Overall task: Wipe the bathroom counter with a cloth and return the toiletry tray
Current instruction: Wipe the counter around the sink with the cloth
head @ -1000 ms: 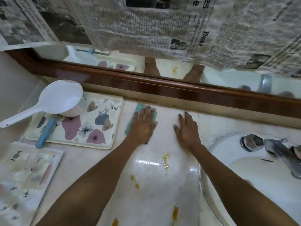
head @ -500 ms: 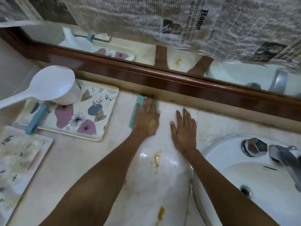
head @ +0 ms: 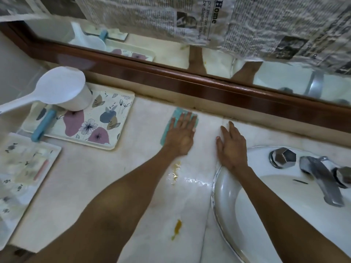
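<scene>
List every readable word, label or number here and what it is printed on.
"Home": bold heading on the newspaper hung over the mirror.
"be diluted": smaller line beside it, same newspaper.
Remaining newsprint: too small and blurred to read.
Floral tray, tap: no lettering visible.

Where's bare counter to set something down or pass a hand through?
Widest free patch: counter between floral tray, left forearm and the printed tray at front left. Narrow strip behind the sink, below the mirror frame. Between forearm and sink: bare, but yellow stains. Crowded: left end, two trays, dipper.
</scene>
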`<action>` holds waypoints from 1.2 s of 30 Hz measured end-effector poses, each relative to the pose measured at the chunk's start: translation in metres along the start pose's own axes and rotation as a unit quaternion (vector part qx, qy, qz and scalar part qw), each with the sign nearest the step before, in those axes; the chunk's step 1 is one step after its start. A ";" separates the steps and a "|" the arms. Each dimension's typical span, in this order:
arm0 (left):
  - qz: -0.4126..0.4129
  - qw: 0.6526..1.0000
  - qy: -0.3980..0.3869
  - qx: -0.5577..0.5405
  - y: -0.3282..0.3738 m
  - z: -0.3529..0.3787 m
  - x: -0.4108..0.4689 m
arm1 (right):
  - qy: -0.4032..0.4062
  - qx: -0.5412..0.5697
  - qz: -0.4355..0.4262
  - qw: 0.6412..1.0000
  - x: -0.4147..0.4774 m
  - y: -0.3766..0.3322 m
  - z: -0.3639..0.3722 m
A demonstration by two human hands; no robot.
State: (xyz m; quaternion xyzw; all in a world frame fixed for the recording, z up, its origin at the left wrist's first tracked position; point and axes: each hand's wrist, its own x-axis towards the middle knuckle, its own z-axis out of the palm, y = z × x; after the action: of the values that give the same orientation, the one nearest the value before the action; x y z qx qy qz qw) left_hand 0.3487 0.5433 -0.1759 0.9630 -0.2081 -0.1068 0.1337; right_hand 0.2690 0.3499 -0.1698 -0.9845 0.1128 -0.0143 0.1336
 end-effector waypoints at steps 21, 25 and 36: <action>0.228 0.971 -0.058 0.045 -0.027 0.009 -0.138 | 0.053 0.032 0.114 0.992 -0.029 0.032 -0.001; 0.158 0.984 -0.024 0.084 -0.073 -0.014 -0.109 | 0.053 0.030 0.089 0.994 -0.036 0.034 -0.005; 0.242 0.968 -0.051 0.049 0.017 0.029 -0.143 | 0.041 0.025 0.075 0.996 -0.053 0.034 -0.006</action>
State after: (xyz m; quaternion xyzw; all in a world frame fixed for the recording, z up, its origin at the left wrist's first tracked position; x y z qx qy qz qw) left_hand 0.2069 0.5835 -0.1764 0.8826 -0.4467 -0.1099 0.0973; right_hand 0.2092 0.3282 -0.1726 -0.9682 0.1912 -0.0472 0.1545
